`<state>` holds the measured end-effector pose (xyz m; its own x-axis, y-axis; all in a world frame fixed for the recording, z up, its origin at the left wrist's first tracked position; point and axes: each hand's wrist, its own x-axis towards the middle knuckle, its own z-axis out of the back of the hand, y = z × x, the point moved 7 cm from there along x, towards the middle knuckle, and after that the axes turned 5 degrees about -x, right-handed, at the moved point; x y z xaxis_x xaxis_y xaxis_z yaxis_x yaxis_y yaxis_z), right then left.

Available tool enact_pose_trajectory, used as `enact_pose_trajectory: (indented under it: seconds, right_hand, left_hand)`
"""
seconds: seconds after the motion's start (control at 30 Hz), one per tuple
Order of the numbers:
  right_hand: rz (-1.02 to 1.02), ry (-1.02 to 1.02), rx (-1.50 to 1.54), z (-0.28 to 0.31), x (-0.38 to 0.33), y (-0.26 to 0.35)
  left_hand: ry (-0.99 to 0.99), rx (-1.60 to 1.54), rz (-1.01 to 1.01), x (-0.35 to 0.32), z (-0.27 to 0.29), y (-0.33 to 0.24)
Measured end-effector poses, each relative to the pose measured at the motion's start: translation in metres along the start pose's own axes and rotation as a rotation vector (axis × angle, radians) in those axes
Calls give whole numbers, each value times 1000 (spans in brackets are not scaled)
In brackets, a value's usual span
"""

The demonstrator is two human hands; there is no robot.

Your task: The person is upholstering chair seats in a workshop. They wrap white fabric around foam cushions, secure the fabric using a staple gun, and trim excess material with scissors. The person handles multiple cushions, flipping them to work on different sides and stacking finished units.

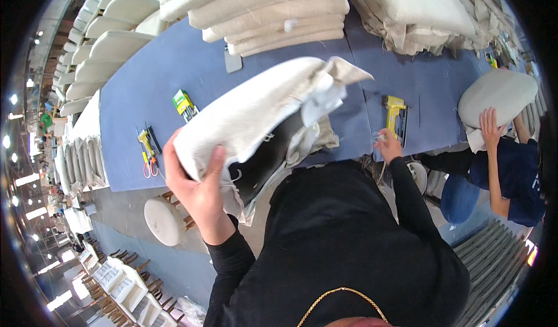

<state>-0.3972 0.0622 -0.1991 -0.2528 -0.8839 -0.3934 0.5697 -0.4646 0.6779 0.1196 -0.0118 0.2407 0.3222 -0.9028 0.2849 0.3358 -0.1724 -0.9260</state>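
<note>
My left hand (200, 187) grips one end of a cream fabric-covered seat pad (250, 103), thumb on the near face and fingers behind. The pad is tilted up off the table, showing its dark underside and loose fabric edges. My right hand (388, 146) is at the table's near edge, fingers pinched together over small pale or metallic bits too small to name. Just beyond those fingers lies a yellow staple gun (395, 115) on the blue-covered table (215, 83).
Stacked cream pads (279, 19) fill the far side. A yellow-green box (185, 103), another stapler (148, 141) and red-handled scissors (151, 167) lie left. At right, a co-worker's hand (491, 126) rests on a round pad (497, 94). A round stool (164, 219) stands below the table.
</note>
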Motion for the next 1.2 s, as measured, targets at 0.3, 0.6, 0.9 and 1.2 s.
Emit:
enact_pose_trajectory:
  seconds: [0.3,0.6,0.9,1.2]
  right_hand:
    - [113,-490,937,138,-12,14]
    - [611,-658,838,203,-79,264]
    - [1460,-522,-97,214,-188,497]
    - [1655,311,-233,273,-272,542]
  left_hand:
    - [447,-58,-342,25,-105,-67]
    - [834,-141,-557,31,-186,-67]
    - [793,-122,-615,16,-190,-81]
    - [777,-109,-524,28,-184,-70]
